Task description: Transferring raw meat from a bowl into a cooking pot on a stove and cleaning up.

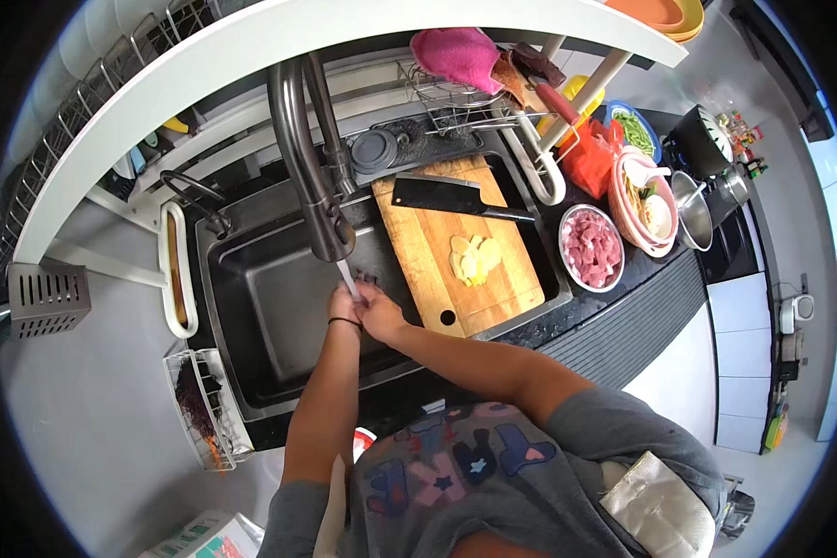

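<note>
My left hand [344, 304], with a dark band at the wrist, and my right hand [381, 315] touch each other under a stream of water [349, 280]. The water falls from a brushed metal faucet [333, 234] over the stainless steel sink [289, 317]. Nothing shows in either hand, but their fingers overlap and are partly hidden. To their right, a wooden cutting board [418, 240] lies across the sink. On it are a pile of pale yellow slices [476, 258] and a cleaver [438, 194] with a black handle.
A metal bowl of cut raw meat [591, 249] stands right of the board. Beyond it are a pink basket [628, 206], a red plastic bag [589, 157], a plate of green vegetables [633, 132] and a black pot [697, 143]. A white shelf frame [202, 63] arches overhead.
</note>
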Demonstrator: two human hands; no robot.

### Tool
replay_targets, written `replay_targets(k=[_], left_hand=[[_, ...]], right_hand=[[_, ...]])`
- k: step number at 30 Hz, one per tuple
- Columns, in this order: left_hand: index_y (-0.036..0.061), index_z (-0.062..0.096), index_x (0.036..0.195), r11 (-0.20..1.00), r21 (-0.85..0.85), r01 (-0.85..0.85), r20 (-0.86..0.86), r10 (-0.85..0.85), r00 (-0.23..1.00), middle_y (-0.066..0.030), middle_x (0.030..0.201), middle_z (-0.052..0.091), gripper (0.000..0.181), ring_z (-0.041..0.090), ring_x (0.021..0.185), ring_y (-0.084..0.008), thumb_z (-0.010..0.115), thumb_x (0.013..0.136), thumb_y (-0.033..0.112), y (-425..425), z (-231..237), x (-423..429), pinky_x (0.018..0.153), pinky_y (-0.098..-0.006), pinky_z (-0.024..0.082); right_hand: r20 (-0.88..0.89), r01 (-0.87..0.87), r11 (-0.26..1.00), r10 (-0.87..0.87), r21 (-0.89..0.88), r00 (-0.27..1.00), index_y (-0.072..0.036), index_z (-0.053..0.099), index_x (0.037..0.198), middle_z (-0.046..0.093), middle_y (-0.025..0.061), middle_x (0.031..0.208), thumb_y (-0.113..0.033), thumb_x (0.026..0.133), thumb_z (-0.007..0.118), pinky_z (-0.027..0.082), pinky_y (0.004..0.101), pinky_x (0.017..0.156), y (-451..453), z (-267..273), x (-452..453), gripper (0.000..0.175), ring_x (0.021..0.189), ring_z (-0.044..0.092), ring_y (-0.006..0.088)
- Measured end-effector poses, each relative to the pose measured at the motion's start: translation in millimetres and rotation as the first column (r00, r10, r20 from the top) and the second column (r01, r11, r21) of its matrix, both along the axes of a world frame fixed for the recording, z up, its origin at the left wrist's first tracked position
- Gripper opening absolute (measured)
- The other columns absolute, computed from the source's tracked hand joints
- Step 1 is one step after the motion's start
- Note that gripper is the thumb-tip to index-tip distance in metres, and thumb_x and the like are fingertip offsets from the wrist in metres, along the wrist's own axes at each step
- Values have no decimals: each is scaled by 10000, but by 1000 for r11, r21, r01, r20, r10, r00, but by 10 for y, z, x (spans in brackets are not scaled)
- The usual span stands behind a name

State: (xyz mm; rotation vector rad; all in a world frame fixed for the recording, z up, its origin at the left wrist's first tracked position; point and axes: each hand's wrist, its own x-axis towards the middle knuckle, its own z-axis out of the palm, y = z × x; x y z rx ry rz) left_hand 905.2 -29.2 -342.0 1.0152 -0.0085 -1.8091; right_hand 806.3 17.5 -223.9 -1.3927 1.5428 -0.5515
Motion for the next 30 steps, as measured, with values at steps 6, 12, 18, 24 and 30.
replay_targets(k=[6, 12, 18, 24, 30], left_hand=[[27, 552, 859, 976, 128, -178, 148, 158, 976, -98, 729, 564, 271, 560, 643, -226, 466, 901, 281, 99, 177, -69, 557, -356, 479], [25, 582, 852, 983, 160, -92, 661, -37, 750, -90, 772, 603, 396, 582, 696, -197, 515, 865, 416, 30, 385, -107, 618, -342, 471], [129, 477, 924, 992, 124, -21, 424, -34, 905, -16, 700, 511, 103, 495, 540, -158, 536, 870, 193, 116, 538, -175, 418, -294, 389], [127, 419, 832, 993, 19, 118, 394, -116, 912, 6, 636, 407, 122, 388, 454, -110, 513, 854, 52, 204, 754, -305, 360, -251, 293], [111, 396, 868, 976, -137, 169, 314, -119, 942, 2, 583, 362, 83, 339, 388, -94, 475, 880, 89, 312, 685, -121, 323, -237, 246]], right_hand=[[135, -4, 1000, 6, -17, 991, -65, 440, 1254, 413, 186, 1300, -200, 858, 455, 301, 319, 1004, -43, -207, 57, 419, 1237, 356, 306], [630, 169, 896, -413, 411, 657, -26, 525, 1128, 589, 100, 967, -261, 905, 445, 438, 274, 765, -132, -286, 97, 334, 857, 544, 161], [608, 262, 892, -444, 368, 658, -14, 560, 1025, 594, 70, 913, -252, 895, 460, 407, 313, 799, -656, -27, -22, 289, 840, 543, 174], [669, -87, 995, 33, 47, 743, 2, 588, 992, 612, 65, 840, -138, 824, 537, 452, 267, 683, -1331, 497, 4, 224, 749, 558, 137], [649, -271, 959, 255, -78, 717, -24, 614, 987, 637, 88, 850, -100, 808, 539, 474, 315, 712, -1510, 644, 160, 209, 767, 593, 163]])
